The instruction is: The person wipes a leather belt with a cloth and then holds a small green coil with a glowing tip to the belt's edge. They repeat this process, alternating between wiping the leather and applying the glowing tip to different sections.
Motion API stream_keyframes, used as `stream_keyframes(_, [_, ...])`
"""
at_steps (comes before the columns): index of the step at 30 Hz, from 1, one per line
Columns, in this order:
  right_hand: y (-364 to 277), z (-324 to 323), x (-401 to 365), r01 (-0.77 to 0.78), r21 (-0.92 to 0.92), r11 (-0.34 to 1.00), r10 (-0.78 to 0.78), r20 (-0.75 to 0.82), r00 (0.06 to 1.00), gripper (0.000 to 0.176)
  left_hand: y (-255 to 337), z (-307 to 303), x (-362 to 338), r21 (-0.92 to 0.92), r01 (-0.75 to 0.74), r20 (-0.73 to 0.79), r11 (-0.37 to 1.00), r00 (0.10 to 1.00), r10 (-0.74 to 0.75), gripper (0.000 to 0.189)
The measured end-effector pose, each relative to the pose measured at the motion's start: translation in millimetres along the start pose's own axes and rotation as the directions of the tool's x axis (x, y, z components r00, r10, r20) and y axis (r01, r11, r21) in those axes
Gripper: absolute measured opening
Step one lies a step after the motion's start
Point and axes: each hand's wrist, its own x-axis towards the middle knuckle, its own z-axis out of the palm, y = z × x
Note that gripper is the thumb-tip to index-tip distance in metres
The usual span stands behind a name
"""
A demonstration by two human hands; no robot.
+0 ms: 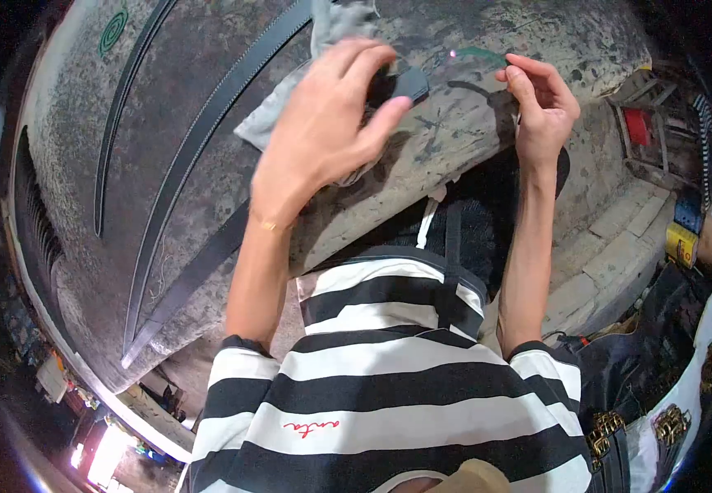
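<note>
One green strip (481,54) in right grip (547,107) (pinch-tight)

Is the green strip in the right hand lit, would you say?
Apparently lit: the green strip has a pinkish glow at its tip.

On the right, a red thing (638,126) sits by a wooden frame (662,152). A stripy black and white band (704,140) is near it. A yellow box (681,245) is just beside a blue thing (688,212). Shiny gold buckles (671,425) lie lower down.
</note>
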Motion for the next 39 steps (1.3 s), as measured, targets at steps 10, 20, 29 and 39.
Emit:
stream_keyframes(10, [16.1,1.1,0.2,0.157,0.240,0.958,-0.064,-0.355,0.933,0.015,-0.8,17.8,2.8,0.011,-0.085,-0.314,0.996,0.946,0.084,0.016])
stream_keyframes(20, [9.4,6.7,-2.6,0.143,0.269,0.953,-0.019,-0.416,0.909,0.014,4.3,44.9,11.9,0.215,-0.316,0.019,0.924,0.947,0.319,0.033])
stream_keyframes(29, [7.9,7.2,-1.0,0.112,0.239,0.965,-0.009,-0.393,0.919,0.014,10.2,36.3,21.2,0.078,-0.219,0.099,0.973,0.972,0.211,0.024])
stream_keyframes(39, [14.4,3.9,0.6,0.126,0.259,0.958,-0.019,-0.380,0.925,0.015,-27.3,22.0,26.3,-0.470,0.120,-0.418,0.874,0.842,-0.341,0.010])
